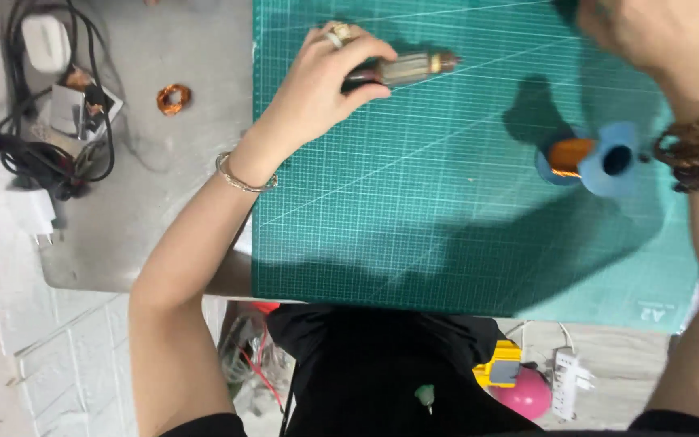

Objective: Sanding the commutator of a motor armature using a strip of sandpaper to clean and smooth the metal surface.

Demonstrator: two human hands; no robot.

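My left hand (325, 81) grips a small motor armature (404, 70), a brown and metal cylinder with a shaft pointing right, and holds it down on the green cutting mat (414, 210). A ring sits on one finger and a thin bracelet on the wrist. At the top right edge my right hand (649, 32) is raised over the mat, fingers curled; whether it holds anything is cut off by the frame. Below it, near my beaded wrist, a blue spool of copper wire (592, 158) lies on its side.
A small loose coil of copper wire (174, 99) lies on the grey metal table (155, 202) left of the mat. Black cables and white chargers (42, 121) crowd the table's left end. Under the table edge are a power strip (566, 380) and a pink object (523, 392).
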